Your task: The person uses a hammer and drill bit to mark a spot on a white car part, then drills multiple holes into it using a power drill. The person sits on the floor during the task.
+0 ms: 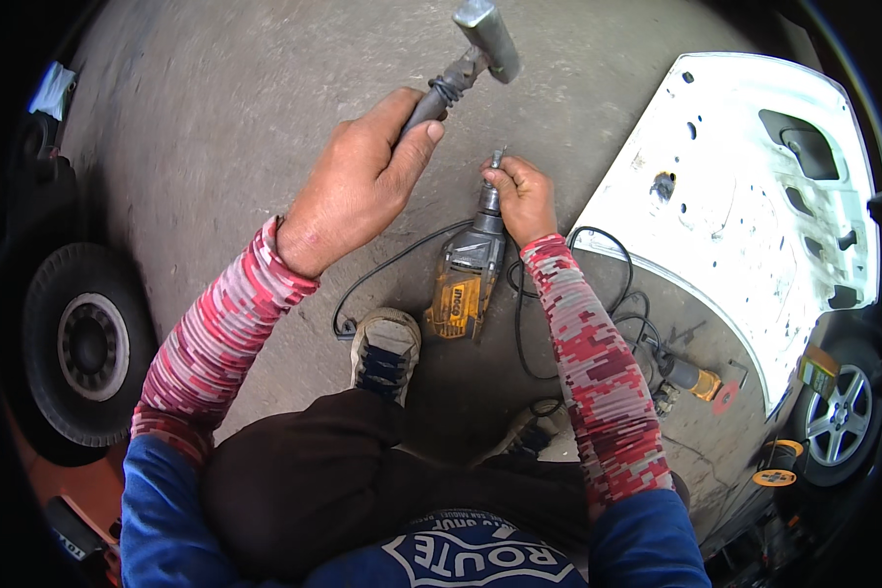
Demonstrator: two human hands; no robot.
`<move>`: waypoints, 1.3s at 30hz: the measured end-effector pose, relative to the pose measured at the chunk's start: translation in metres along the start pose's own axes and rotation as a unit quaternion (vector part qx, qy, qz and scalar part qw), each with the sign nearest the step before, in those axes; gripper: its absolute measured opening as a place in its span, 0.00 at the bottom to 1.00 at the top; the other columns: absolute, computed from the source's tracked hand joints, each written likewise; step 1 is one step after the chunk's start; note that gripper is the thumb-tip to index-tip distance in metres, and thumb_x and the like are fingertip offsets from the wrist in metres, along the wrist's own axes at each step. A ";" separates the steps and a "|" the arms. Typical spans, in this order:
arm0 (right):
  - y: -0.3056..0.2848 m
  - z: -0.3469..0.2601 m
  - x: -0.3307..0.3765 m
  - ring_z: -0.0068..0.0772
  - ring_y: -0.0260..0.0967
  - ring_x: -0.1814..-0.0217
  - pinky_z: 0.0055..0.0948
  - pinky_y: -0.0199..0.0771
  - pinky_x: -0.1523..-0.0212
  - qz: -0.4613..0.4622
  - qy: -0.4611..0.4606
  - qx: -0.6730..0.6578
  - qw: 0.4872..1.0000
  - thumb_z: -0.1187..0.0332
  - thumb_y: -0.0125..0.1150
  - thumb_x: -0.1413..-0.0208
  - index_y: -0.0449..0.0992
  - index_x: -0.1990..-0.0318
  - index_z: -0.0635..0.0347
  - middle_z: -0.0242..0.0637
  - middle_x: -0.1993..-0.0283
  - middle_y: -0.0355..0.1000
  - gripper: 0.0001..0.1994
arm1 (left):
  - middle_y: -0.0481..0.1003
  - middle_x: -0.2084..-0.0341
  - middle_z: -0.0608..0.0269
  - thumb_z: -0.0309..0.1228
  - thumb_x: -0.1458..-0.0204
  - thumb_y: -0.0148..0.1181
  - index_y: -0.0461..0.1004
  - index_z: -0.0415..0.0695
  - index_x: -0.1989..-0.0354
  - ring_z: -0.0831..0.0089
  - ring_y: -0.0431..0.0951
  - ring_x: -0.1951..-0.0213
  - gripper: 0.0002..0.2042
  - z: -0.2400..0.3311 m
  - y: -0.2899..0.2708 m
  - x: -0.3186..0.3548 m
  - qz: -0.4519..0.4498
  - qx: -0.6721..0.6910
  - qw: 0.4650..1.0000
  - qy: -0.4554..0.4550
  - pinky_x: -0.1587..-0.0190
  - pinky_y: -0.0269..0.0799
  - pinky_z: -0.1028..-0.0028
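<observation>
My left hand [358, 186] is closed around the handle of a hammer [488, 44], raised above the floor with its metal head pointing up and away. Lower and to the right, my right hand [525, 204] pinches the narrow metal tip at the front of a yellow and black power drill [468, 274]. The drill stands between my feet with its chuck end toward the far side. Whether the pinched piece is a bit fixed in the chuck or a separate piece, I cannot tell.
A white car panel [647, 196] with cut-outs lies at the right. Near it are black cables [625, 257], an angle grinder [691, 375] with a red disc, an orange-rimmed spool [776, 478] and a silver-rimmed wheel [840, 416]. Another wheel [88, 343] stands at the left.
</observation>
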State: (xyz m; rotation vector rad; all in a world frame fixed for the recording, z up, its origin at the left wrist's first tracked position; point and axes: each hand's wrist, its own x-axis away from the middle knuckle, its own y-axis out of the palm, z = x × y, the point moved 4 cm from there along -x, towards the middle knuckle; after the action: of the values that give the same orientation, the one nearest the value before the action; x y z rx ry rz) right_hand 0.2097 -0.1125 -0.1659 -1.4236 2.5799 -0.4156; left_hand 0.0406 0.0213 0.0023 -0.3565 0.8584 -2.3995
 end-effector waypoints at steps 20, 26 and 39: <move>-0.013 0.016 0.010 0.28 0.76 0.62 0.30 0.76 0.57 0.038 0.118 -0.067 0.990 0.70 0.67 0.34 0.84 0.56 0.65 0.40 0.61 0.82 0.07 | 0.69 0.73 0.69 0.43 0.25 0.52 0.73 0.42 0.49 0.79 0.68 0.73 0.16 -0.012 0.019 -0.017 -0.070 0.026 0.992 -0.099 0.70 0.68 0.72; -0.019 0.005 0.005 0.41 0.81 0.58 0.35 0.78 0.54 0.018 0.041 -0.008 0.999 0.73 0.69 0.39 0.85 0.57 0.65 0.46 0.59 0.81 0.06 | 0.75 0.73 0.58 0.40 0.26 0.55 0.72 0.37 0.39 0.72 0.74 0.73 0.18 0.000 0.030 -0.016 -0.091 -0.024 0.995 -0.036 0.68 0.71 0.67; -0.018 -0.002 0.004 0.36 0.79 0.60 0.33 0.77 0.55 0.016 -0.031 0.022 0.999 0.77 0.65 0.38 0.84 0.58 0.67 0.44 0.61 0.80 0.05 | 0.78 0.76 0.50 0.35 0.28 0.56 0.74 0.37 0.41 0.61 0.79 0.78 0.16 0.017 0.028 -0.018 -0.062 0.011 0.998 -0.011 0.73 0.72 0.63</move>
State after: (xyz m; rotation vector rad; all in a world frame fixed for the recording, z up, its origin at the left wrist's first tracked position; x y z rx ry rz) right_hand 0.2214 -0.1249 -0.1584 -1.3577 2.5251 -0.4143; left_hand 0.0743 0.0055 -0.0041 -0.4387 0.8221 -2.5119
